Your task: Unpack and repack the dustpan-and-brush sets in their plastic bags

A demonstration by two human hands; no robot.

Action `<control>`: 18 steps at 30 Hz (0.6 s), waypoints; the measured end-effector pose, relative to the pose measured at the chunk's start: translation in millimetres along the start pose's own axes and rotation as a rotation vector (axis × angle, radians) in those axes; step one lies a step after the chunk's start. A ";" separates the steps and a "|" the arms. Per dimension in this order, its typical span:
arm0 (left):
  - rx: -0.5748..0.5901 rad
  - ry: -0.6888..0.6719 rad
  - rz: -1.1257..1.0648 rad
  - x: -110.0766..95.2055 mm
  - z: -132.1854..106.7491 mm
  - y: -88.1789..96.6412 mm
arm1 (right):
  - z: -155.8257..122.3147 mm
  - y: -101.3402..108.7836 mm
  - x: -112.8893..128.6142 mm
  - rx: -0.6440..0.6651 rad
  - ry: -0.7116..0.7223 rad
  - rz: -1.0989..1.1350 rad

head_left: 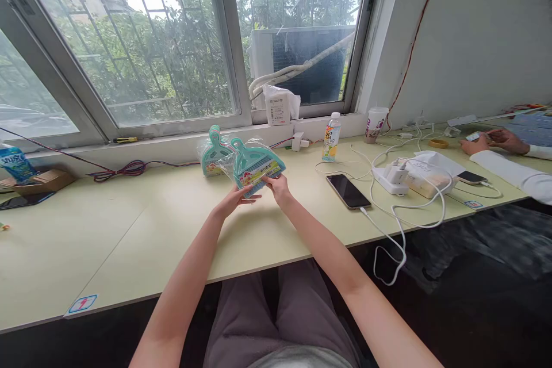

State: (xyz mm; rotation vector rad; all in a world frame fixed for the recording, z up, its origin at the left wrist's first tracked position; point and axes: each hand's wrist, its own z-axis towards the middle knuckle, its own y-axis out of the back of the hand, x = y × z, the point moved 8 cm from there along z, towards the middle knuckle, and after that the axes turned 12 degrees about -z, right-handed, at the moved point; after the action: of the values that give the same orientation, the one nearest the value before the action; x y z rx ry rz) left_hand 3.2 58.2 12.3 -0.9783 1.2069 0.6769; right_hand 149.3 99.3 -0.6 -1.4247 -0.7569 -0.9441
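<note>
A small mint-green dustpan and brush set (257, 168) in clear plastic wrap is held up over the table, tilted, its handle pointing away from me. My left hand (233, 200) grips its lower left edge, thumb on the front and some fingers stretched beneath. On the lower right edge my right hand (276, 185) is closed, thumb on top. Just behind, to the left, a second wrapped green dustpan set (212, 155) leans upright near the window sill, partly covered by the held one. The printed labels are too small to read.
To the right are a drink bottle (331, 139), a phone (348, 191) on a charging cable, a power strip (390, 183), a tissue pack (425, 181) and a cup (375, 125). Another person's hands (495, 141) work at far right. Bundled wires (125, 168) lie left.
</note>
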 end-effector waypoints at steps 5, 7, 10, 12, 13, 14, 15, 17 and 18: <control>0.074 0.084 -0.075 18.3 5.5 -15.8 | 2.4 10.1 -1.2 -0.056 -0.034 0.094; 0.052 0.016 -0.134 13.2 8.6 -15.1 | 3.6 7.4 -0.9 -0.030 -0.049 0.122; -0.032 -0.196 -0.197 -9.4 7.9 -6.9 | 2.6 -2.0 -2.1 0.028 -0.074 0.103; -0.096 -0.258 -0.209 -18.9 5.3 -0.3 | 0.6 -8.5 -4.6 0.063 -0.087 0.075; -0.121 -0.252 -0.208 -20.0 4.5 2.3 | -0.3 -10.6 -5.9 0.074 -0.090 0.065; -0.138 -0.231 -0.205 -19.2 4.1 3.8 | -0.8 -11.3 -7.0 0.074 -0.090 0.059; -0.142 -0.207 -0.202 -17.3 4.0 4.2 | -0.8 -10.9 -7.6 0.065 -0.083 0.057; -0.128 -0.170 -0.188 -12.7 4.5 2.1 | 0.5 -7.9 -6.4 0.039 -0.053 0.056; -0.123 -0.161 -0.178 -10.6 4.9 1.0 | 1.6 -6.3 -5.3 0.030 -0.038 0.051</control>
State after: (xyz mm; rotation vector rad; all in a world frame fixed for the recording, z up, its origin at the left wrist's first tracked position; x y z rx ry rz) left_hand 1.9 63.7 22.6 -1.0983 0.9333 0.6807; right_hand 141.5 101.8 -2.3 -1.4331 -0.7561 -0.8652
